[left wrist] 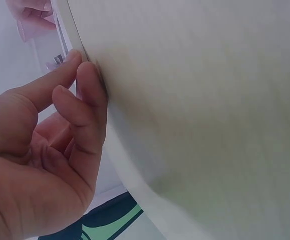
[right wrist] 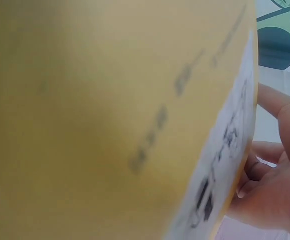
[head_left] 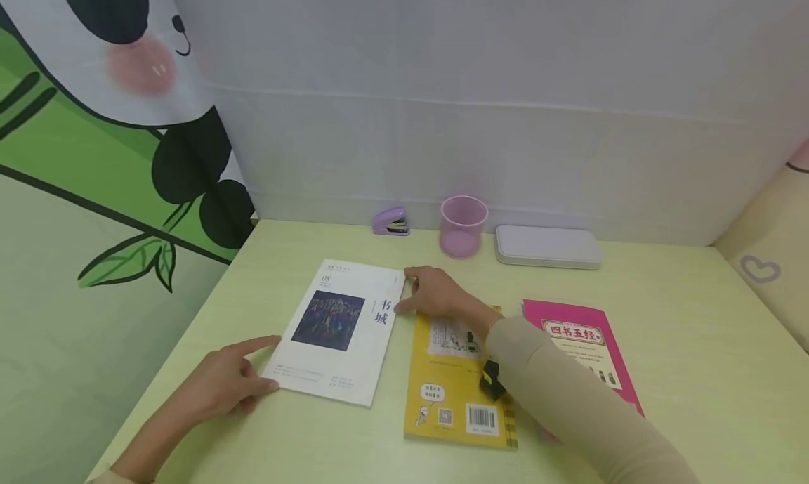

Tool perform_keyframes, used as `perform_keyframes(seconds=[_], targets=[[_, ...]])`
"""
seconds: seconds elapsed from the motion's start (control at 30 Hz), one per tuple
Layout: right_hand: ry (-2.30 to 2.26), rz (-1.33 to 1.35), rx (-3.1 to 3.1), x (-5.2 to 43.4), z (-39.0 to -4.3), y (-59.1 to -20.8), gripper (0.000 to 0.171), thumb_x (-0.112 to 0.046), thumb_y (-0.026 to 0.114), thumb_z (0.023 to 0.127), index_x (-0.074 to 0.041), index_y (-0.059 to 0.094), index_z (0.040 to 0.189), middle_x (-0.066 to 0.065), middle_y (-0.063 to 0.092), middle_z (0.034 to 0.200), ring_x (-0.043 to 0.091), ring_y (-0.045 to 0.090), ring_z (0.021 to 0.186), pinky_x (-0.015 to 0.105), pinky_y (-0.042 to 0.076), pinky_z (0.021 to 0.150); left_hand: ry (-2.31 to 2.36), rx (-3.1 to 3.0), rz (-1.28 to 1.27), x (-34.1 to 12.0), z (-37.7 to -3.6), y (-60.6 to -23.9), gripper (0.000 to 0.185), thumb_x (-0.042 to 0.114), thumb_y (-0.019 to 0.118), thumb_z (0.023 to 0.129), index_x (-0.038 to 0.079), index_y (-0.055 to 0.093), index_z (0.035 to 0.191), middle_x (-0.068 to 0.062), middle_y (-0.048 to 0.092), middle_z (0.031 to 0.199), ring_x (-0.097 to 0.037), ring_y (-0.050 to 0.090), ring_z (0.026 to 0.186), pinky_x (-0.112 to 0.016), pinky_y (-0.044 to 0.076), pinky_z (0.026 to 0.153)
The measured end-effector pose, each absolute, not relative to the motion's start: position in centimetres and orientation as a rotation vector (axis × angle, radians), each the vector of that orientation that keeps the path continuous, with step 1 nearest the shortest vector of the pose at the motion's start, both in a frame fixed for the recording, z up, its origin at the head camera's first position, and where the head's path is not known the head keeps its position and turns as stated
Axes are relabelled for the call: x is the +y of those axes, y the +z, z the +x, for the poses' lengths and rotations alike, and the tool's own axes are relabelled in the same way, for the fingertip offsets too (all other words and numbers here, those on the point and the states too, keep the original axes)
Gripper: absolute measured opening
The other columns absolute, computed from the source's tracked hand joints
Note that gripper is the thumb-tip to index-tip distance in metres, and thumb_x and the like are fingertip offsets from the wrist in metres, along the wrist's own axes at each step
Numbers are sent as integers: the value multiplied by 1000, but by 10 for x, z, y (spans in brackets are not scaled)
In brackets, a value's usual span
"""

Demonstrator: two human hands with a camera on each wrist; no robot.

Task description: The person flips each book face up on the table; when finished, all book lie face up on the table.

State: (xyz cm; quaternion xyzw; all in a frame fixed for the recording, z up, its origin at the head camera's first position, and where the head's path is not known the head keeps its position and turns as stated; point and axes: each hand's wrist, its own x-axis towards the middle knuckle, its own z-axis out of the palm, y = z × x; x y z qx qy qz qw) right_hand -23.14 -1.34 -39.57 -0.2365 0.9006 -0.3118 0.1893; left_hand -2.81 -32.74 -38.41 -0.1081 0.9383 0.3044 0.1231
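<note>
A white magazine point(head_left: 331, 329) with a dark picture on its cover lies slightly tilted on the table, between both hands. My left hand point(head_left: 221, 382) touches its left side, forefinger at the edge and thumb near the lower left corner. At the opposite side is my right hand point(head_left: 436, 292), its forefinger at the upper right corner and its thumb against the right edge. Under the right wrist lies a yellow book point(head_left: 436, 371), partly covered by the forearm. It fills most of the right wrist view, with the right hand's fingers point(right wrist: 272, 100) showing beyond it.
A pink book point(head_left: 569, 312) lies to the right, partly hidden by the sleeve. Along the back stand a purple stapler point(head_left: 390, 221), a pink cup point(head_left: 463, 227) and a flat pale case point(head_left: 548, 246). White cloth point(head_left: 493, 154) hangs behind the table.
</note>
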Motion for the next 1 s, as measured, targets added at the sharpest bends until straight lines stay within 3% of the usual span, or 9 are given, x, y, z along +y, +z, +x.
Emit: perform_keyframes(seconds=[0.27, 0.6, 1.0], targets=[[-896, -648, 2554, -15, -231, -396, 79, -35, 81, 94, -10, 47, 160, 6, 64, 100, 15, 62, 82, 26, 50, 74, 895, 2729, -312, -323, -33, -384, 80, 18, 85, 89, 3, 47, 157, -6, 60, 67, -18, 58, 53, -33, 45, 49], [-867, -675, 2472, -10, -232, -394, 98, -39, 86, 89, -12, 33, 166, 8, 62, 101, 14, 66, 76, 24, 52, 72, 942, 2687, -308, -320, -39, -382, 85, 15, 86, 88, 2, 43, 160, -8, 60, 67, -19, 59, 53, -33, 46, 50], [-907, -662, 2440, -9, -234, -394, 94, -35, 85, 90, -15, 34, 167, 9, 62, 105, 15, 69, 75, 25, 56, 68, 948, 2666, -285, -319, -44, -382, 86, 15, 85, 89, 1, 40, 161, -8, 60, 67, -19, 59, 54, -32, 46, 51]])
